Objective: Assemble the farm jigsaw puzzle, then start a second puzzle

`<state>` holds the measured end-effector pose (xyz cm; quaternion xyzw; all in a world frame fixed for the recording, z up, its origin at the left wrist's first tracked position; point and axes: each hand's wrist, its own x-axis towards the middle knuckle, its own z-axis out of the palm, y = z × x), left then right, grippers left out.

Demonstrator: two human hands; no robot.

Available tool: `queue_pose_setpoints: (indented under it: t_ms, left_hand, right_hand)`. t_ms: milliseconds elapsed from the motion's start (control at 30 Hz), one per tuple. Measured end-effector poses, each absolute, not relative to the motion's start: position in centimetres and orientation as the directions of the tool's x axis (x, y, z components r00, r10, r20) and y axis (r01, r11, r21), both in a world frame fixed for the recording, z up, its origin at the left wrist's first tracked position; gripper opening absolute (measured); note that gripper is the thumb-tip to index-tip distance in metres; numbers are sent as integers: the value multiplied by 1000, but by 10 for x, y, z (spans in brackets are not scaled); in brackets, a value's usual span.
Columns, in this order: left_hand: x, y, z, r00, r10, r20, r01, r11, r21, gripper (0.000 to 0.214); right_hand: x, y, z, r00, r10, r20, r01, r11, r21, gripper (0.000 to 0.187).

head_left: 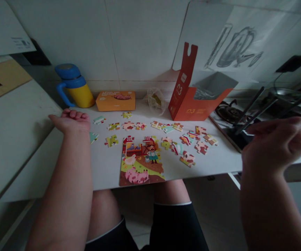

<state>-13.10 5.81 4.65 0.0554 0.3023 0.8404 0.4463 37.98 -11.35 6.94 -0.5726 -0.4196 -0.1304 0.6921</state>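
My left hand [73,120] rests palm up at the left side of the white table [106,170], thumb stretched out and fingers loosely curled, with nothing in it. A pale green jigsaw piece [93,137] lies beside its wrist. My right hand [276,143] is raised off the table's right side, its fingers folded in; no object shows in it. Between the hands, a joined farm-scene jigsaw puzzle [142,162] with a farmer, a hen and a pig lies at the front edge. Loose pieces lie behind it and to its right, among them a brown-spotted piece [187,159].
Along the wall stand a blue and yellow flask [79,92], an orange puzzle box [116,101], a clear plastic bag [156,101] and an open red-orange box [192,104]. A gas stove [230,113] with dark racks is at the right. A white panel stands at the left.
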Motion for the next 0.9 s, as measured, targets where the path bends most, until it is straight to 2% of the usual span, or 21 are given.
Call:
queue_pose_setpoints:
  t_ms: [33,100,167,233,267,367,467,567,700,800,833,900]
  left_hand:
    - [-131,59,46,-599,781,-178,-716,-423,555,75]
    - [-132,61,45,-606,776,-175,-716,-436,545,78]
    - [-133,63,43,-610,774,-168,-716,-449,535,79]
    - [-133,64,42,-605,780,-159,-718,-448,533,79]
    - [-133,65,42,-603,783,-156,-718,-446,535,78]
    - [-134,65,40,-597,785,-166,-718,-431,547,77]
    - [-135,66,39,-589,791,-163,-717,-419,557,73]
    - [-136,66,37,-587,794,-158,-715,-418,560,69]
    - [-136,67,36,-583,796,-163,-718,-411,562,66]
    - [-134,65,37,-566,808,-162,-725,-395,564,64]
    - [-134,65,37,-561,812,-163,-727,-390,565,63]
    - [-132,64,38,-556,815,-163,-728,-383,569,62]
  right_hand:
    - [383,-121,64,605,342,719,678,253,-690,59]
    - [390,-130,51,515,534,670,761,74,-644,48]
    - [398,-129,36,364,750,552,866,-53,-498,40]
    - [404,-120,22,168,884,437,943,-14,-333,38]
    - [407,-113,16,84,914,398,965,26,-263,38]
    - [414,-91,1,-89,945,315,987,127,-101,44]
    - [423,-68,-6,-163,965,205,983,176,-47,46]
    - [433,-47,-6,-193,978,81,976,200,-83,41]
    - [438,-26,2,-202,979,21,969,203,-142,33]
    - [432,-20,9,-156,987,-32,971,147,-190,29]
    - [429,-20,11,-138,989,-44,969,126,-212,29]
    - [424,-21,15,-70,997,37,960,78,-268,30]
